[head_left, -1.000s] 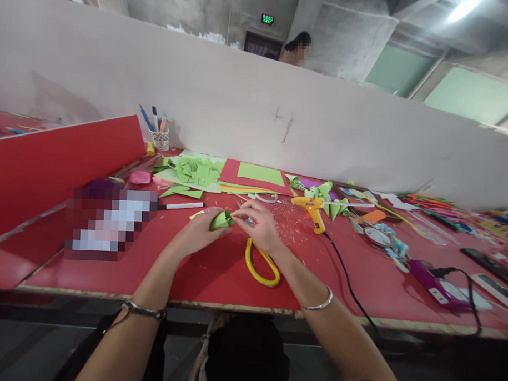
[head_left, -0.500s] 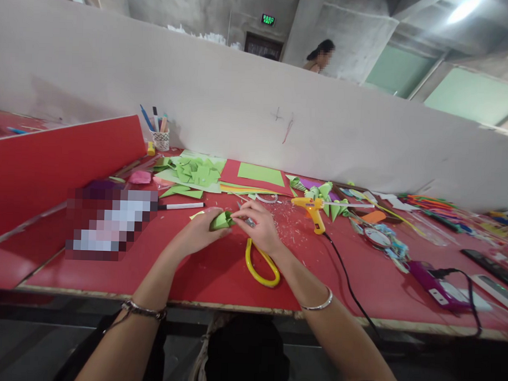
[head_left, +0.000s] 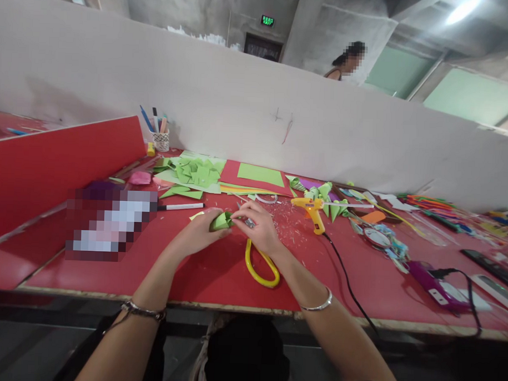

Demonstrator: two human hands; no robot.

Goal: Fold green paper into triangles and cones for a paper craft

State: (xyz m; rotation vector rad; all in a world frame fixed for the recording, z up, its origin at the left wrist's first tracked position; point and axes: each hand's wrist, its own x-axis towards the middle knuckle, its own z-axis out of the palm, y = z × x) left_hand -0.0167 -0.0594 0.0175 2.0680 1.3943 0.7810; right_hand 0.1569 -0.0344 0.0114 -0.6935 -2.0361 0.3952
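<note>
a: where's the piece being worked?
b: the green paper piece (head_left: 220,221) is held over the middle of the tabletop (head_left: 209,278), between its near and far edges.

a: and the hands?
b: close together, both on the paper. the left hand (head_left: 200,230) is wrapped round the piece; the right hand (head_left: 259,227) has thumb and fingertips pinched at its open end. just what they nip there is too small to tell.

a: how far along does it look?
b: partway, i'd judge. this piece is already curled into a small tube shape; whether its seam is fixed, i can't tell. toward the tabletop's far edge, right of centre, lie some rolled green shapes (head_left: 324,189) that look finished.

a: what seems left?
b: on the left part of that far edge there's a heap of loose green pieces (head_left: 198,172), mostly flat by the look of them, so likely unshaped. a flat green sheet (head_left: 260,174) by the far edge looks uncut.

a: tools?
b: a yellow glue gun (head_left: 317,220) rests right of the hands, apart from the paper piece. a yellow loop handle (head_left: 263,281) shows beside the right wrist, toward the near edge, maybe part of scissors.
</note>
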